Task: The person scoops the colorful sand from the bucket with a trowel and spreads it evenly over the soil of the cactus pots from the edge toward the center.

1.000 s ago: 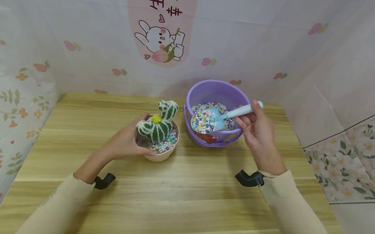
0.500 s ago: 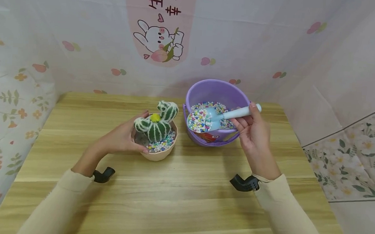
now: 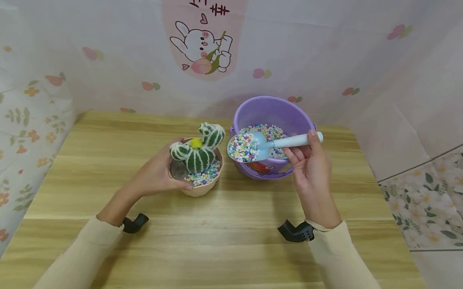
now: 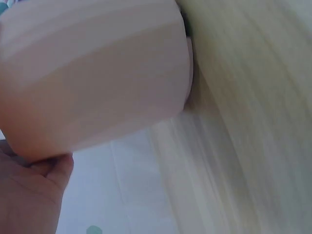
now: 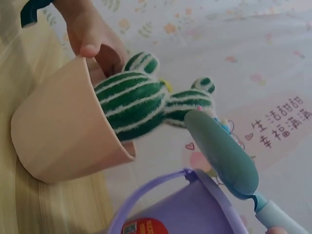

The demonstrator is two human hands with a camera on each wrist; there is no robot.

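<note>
Scoop (image 3: 261, 147) of pebbles (image 3: 243, 147) over bucket (image 3: 274, 106) edge, bowl up, right hand (image 3: 312, 166) gripping the handle (spill-proofing, from where I stand); left hand (image 3: 160, 170) grasps flowerpot (image 3: 202, 190) rim beside it, likely steadying the cactus (image 3: 200, 160)

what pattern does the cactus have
The cactus is green with fuzzy white stripes, clearest in the right wrist view.
</note>
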